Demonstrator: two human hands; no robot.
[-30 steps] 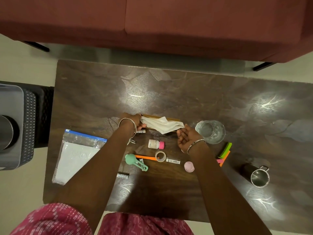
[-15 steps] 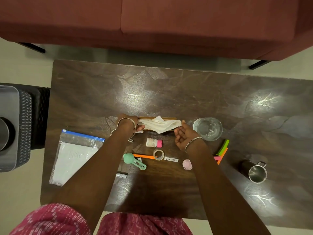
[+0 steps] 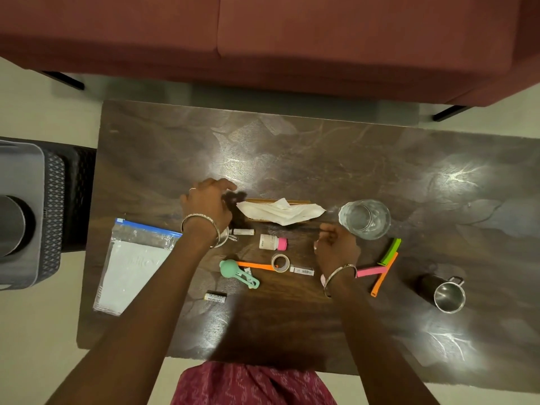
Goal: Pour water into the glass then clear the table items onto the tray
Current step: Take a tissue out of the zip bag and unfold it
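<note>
Left hand (image 3: 206, 204) empty, loose | right hand (image 3: 336, 248) curled, empty | glass (image 3: 364, 219) just beyond right

A clear glass (image 3: 364, 219) stands upright on the dark desk (image 3: 292, 153), just right of a white tissue (image 3: 281, 211) draped over a wooden holder. A steel mug (image 3: 447, 294) stands well to its right, and the grey tray (image 3: 22, 214) sits off the desk's left edge.

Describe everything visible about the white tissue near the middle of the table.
The white tissue is a thin, crumpled paper sheet, loosely folded into a long shape with a small peak on top. It lies draped across a flat wooden holder, hiding most of it. It sits left of the clear glass without touching it. Neither hand touches it: the left hand is beside its left end, the right hand below its right end.
</note>
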